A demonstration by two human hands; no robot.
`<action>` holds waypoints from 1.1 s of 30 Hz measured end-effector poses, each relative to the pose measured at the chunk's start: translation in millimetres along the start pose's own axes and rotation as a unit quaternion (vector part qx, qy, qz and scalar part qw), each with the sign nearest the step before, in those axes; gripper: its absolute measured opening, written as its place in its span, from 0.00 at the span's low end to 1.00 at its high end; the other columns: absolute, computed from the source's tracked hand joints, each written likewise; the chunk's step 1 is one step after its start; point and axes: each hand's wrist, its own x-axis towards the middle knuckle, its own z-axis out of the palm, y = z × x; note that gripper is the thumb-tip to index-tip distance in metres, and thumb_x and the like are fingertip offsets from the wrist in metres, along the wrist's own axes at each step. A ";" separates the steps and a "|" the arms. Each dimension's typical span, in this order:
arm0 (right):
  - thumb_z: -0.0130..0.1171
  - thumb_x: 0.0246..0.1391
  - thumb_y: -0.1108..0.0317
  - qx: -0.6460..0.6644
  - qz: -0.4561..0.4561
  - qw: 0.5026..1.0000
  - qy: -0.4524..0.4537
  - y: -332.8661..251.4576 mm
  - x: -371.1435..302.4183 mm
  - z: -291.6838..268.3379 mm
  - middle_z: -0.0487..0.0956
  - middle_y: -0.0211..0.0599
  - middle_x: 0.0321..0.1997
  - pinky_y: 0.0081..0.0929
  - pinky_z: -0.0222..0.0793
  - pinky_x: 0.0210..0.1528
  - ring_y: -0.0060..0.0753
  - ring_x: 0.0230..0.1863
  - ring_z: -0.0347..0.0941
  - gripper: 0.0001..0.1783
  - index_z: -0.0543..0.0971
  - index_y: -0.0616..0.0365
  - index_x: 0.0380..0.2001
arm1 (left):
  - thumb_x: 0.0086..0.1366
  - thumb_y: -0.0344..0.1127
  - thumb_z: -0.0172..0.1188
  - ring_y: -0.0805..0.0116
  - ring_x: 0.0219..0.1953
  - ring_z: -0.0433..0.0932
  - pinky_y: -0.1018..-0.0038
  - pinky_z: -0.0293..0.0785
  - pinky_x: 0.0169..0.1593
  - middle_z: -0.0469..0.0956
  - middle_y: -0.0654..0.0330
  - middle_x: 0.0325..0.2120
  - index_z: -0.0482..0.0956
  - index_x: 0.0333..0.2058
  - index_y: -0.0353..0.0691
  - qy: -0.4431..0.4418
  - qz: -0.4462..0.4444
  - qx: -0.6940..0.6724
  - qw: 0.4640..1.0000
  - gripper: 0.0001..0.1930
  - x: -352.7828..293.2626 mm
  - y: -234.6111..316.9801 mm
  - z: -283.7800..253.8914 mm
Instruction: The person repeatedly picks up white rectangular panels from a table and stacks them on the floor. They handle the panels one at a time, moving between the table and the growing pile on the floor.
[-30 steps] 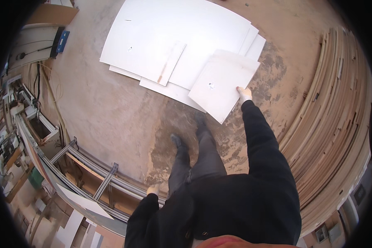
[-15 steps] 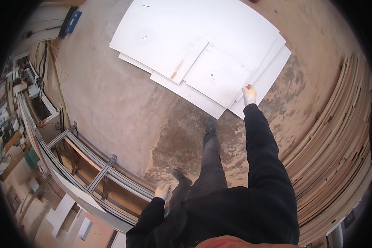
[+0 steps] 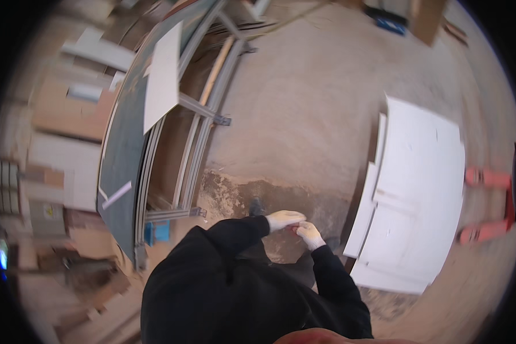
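In front of my body my two hands meet, both in pale work gloves. My left hand (image 3: pixel 285 219) reaches rightward with its fingers stretched out. Just beside its fingertips is my right hand (image 3: pixel 309 234), its fingers curled in. A small reddish patch shows at the right fingertips; whether it is bare skin or a held thing I cannot make out. To the right, a stack of white panels (image 3: pixel 418 189) lies low over the floor, its sheets unevenly overlapped. Neither hand touches it.
A metal-framed bench (image 3: pixel 203 114) with a dark top runs along my left, a white panel offcut (image 3: pixel 163 80) and a narrow white strip (image 3: pixel 117 195) lying on it. Red forks (image 3: pixel 487 229) stick out beyond the panels. A blue object (image 3: pixel 390 26) rests at the far end.
My view has swung left, so the panel stack now lies at my right. My right hand has come off the panels, and both hands have come together in front of me.
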 end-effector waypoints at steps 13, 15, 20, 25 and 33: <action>0.52 0.55 0.71 -0.240 0.264 0.931 0.075 -15.5 248.5 216.5 0.81 0.39 0.44 0.28 0.73 0.46 0.31 0.44 0.78 0.23 0.75 0.62 0.55 | 0.64 0.65 0.56 0.50 0.60 0.66 0.51 0.66 0.60 0.66 0.50 0.58 0.65 0.57 0.40 0.332 0.405 -0.530 0.667 0.36 -231.0 -31.4 -699.4; 0.52 0.56 0.71 -0.358 0.231 0.905 -0.004 -27.0 305.8 263.6 0.82 0.39 0.43 0.27 0.72 0.47 0.31 0.44 0.78 0.22 0.75 0.64 0.54 | 0.64 0.64 0.57 0.50 0.63 0.64 0.51 0.65 0.61 0.64 0.50 0.61 0.60 0.63 0.39 0.281 0.463 -0.552 0.634 0.40 -228.0 13.0 -741.2; 0.53 0.56 0.70 -0.316 0.181 0.929 -0.064 -75.4 426.8 345.3 0.81 0.37 0.44 0.26 0.71 0.48 0.30 0.46 0.77 0.21 0.75 0.63 0.53 | 0.69 0.50 0.56 0.58 0.62 0.66 0.55 0.61 0.66 0.68 0.51 0.59 0.63 0.63 0.37 0.374 0.540 -0.573 0.490 0.31 -189.4 54.3 -766.7; 0.53 0.60 0.65 -0.075 0.070 0.986 0.132 -101.2 534.4 395.4 0.76 0.36 0.53 0.36 0.70 0.52 0.34 0.54 0.74 0.19 0.71 0.55 0.54 | 0.66 0.43 0.63 0.83 0.17 0.60 0.81 0.56 0.20 0.63 0.76 0.17 0.74 0.31 0.54 0.280 0.473 -0.590 0.591 0.07 -156.9 51.0 -681.0; 0.53 0.66 0.66 0.224 -0.067 0.926 0.298 -120.3 526.2 329.0 0.74 0.40 0.57 0.44 0.65 0.65 0.43 0.58 0.71 0.21 0.68 0.64 0.57 | 0.64 0.35 0.64 0.62 0.56 0.73 0.68 0.70 0.58 0.78 0.55 0.52 0.72 0.58 0.35 0.293 0.327 -0.079 0.895 0.25 -118.5 -24.6 -469.7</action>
